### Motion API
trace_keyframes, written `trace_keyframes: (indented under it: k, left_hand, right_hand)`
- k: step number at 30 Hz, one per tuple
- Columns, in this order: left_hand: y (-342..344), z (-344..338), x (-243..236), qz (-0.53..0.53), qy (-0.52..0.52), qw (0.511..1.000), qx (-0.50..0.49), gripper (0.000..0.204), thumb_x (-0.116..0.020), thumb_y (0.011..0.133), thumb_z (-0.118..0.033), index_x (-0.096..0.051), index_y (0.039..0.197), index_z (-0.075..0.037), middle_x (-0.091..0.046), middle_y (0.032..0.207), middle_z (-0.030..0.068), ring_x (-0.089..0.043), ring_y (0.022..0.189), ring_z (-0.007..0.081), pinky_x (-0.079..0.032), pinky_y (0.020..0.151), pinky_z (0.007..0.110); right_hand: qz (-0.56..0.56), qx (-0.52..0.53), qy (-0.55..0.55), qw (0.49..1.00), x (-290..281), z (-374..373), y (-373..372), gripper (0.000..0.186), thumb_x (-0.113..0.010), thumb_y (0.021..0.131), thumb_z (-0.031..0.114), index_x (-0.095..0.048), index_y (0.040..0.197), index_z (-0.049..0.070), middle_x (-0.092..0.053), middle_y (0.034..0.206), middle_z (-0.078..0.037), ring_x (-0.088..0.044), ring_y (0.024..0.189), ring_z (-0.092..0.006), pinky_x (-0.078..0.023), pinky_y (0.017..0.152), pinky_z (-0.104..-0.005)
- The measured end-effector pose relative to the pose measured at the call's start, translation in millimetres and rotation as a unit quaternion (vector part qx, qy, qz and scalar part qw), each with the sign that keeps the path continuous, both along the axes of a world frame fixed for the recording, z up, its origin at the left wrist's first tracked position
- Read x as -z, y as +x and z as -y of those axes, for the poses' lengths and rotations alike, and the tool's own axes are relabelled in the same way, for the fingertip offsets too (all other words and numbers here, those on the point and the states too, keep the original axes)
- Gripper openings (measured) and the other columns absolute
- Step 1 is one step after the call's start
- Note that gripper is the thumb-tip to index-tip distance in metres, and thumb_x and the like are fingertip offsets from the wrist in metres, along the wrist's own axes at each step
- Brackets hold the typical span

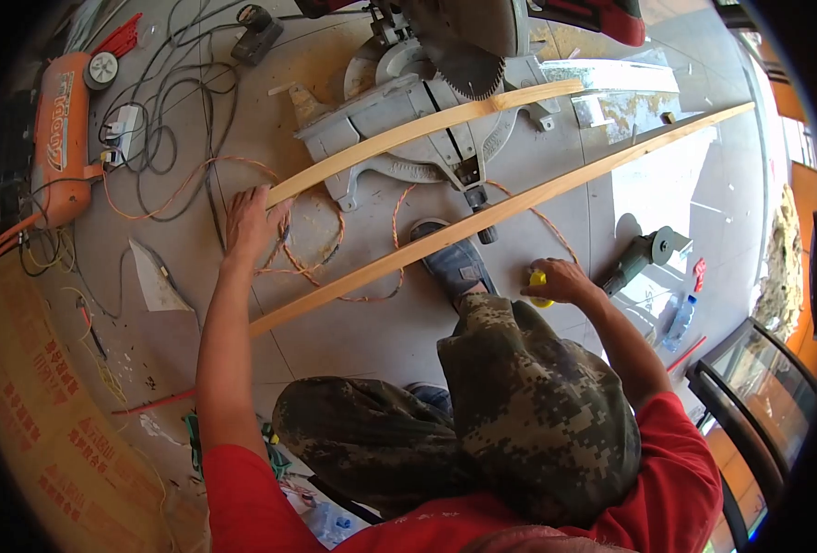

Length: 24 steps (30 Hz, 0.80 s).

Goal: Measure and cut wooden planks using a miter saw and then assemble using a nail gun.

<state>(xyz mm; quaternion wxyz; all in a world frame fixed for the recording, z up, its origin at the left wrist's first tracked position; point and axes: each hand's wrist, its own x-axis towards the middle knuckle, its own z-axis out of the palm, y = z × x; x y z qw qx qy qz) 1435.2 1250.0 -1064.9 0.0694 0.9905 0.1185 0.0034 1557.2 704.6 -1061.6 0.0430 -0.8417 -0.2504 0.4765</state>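
My left hand (250, 219) grips the near left end of a long wooden strip (399, 132). That strip lies across the grey bed of a miter saw (372, 115), passing just in front of the raised toothed blade (471, 78). Low on the right, my right hand (563, 279) is closed around a yellow tape measure (539, 289), partly covered by the fingers. Between my hands, a second wooden strip (538, 195) slants from lower left to upper right, crossing above my shoe (455, 261) in the picture.
An orange air compressor (65, 138) stands at the far left, beside tangled cables (164, 120). To the right lie an angle grinder (644, 256) and a plastic bottle (680, 323). A printed brown board (40, 415) fills the lower left. A black battery-like block (257, 37) sits behind.
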Motion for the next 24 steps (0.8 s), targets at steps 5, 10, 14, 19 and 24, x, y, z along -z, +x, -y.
trace_keyframes:
  k: [5,10,14,19,24]
  left_hand:
    - [49,26,2,-0.001,-0.077,0.996,-0.042,0.055,-0.069,0.086,-0.042,-0.059,0.117,0.002,-0.064,0.110,0.0206,-0.060,0.105,0.0370,-0.046,0.091,0.044]
    - [78,34,7,-0.007,-0.129,0.989,-0.076,0.047,-0.070,0.085,-0.040,-0.061,0.110,-0.001,-0.066,0.105,0.0206,-0.062,0.099,0.0374,-0.049,0.086,0.045]
    - [74,27,13,0.009,-0.133,0.991,-0.024,0.041,-0.068,0.087,-0.036,-0.061,0.105,-0.001,-0.066,0.103,0.0192,-0.062,0.097,0.0374,-0.050,0.084,0.046]
    - [84,22,13,-0.036,-0.102,0.994,0.003,0.038,-0.066,0.089,-0.034,-0.059,0.111,-0.004,-0.065,0.106,0.0158,-0.062,0.099,0.0368,-0.051,0.083,0.046]
    - [69,9,9,-0.065,-0.068,0.996,-0.005,0.036,-0.063,0.090,-0.033,-0.057,0.116,-0.010,-0.064,0.113,0.0135,-0.062,0.102,0.0373,-0.051,0.084,0.048]
  right_hand:
    - [0.151,0.323,0.347,0.867,-150,-44,160,0.053,-0.055,0.095,0.052,-0.067,0.112,0.002,-0.070,0.105,-0.014,-0.068,0.094,-0.0229,-0.053,0.083,-0.0354]
    - [0.093,0.208,0.349,0.909,-329,-199,253,0.094,-0.039,0.084,0.081,-0.041,0.146,0.011,-0.045,0.143,-0.023,-0.054,0.117,-0.0297,-0.046,0.095,-0.0533]
    - [0.199,0.296,0.338,0.871,-302,-280,272,0.066,-0.045,0.093,0.065,-0.061,0.109,0.003,-0.063,0.086,-0.018,-0.063,0.076,-0.0313,-0.055,0.072,-0.0451]
    - [0.013,0.440,0.345,0.829,-295,-245,260,0.055,-0.049,0.095,0.058,-0.063,0.095,0.005,-0.064,0.079,-0.012,-0.062,0.065,-0.0261,-0.054,0.060,-0.0415]
    - [-0.064,0.413,0.438,0.795,-243,-187,222,0.051,-0.055,0.094,0.056,-0.062,0.107,0.006,-0.066,0.087,-0.008,-0.063,0.069,-0.0169,-0.053,0.063,-0.0312]
